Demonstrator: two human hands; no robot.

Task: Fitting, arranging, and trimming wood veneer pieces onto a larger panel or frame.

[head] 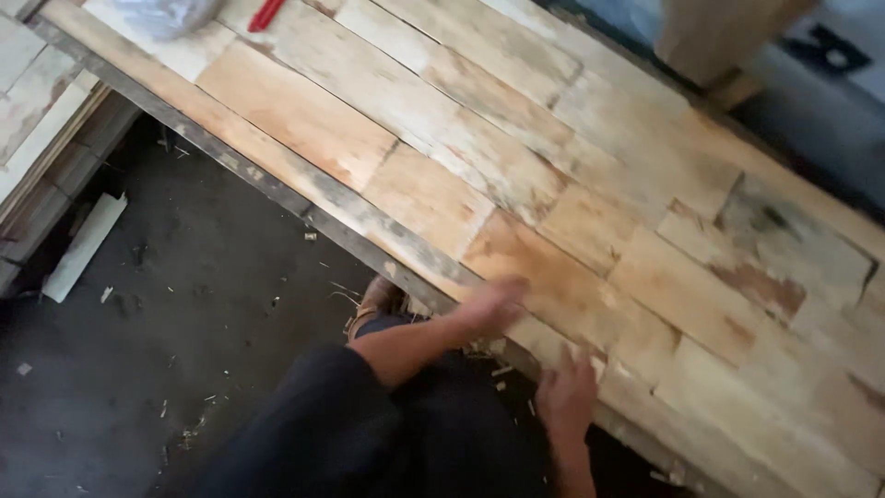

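Observation:
A large panel of pale wooden planks [516, 166] runs diagonally from the upper left to the lower right, with a grey weathered strip [277, 189] along its near edge. My left hand [493, 304] lies palm down on a plank at that edge, blurred by motion, and holds nothing. My right hand [567, 392] rests a little lower and to the right on the same edge. Its fingers are spread on the wood and it grips nothing. My dark sleeve and trousers [350, 424] fill the lower middle.
A red tool [267, 13] and a clear plastic bag [166, 14] lie at the panel's far end. Stacked planks [37, 120] sit at the left, a white strip [83, 244] on the dark, chip-strewn floor. A wooden post [719, 37] stands at the top right. My shoe [378, 297] is beside the panel.

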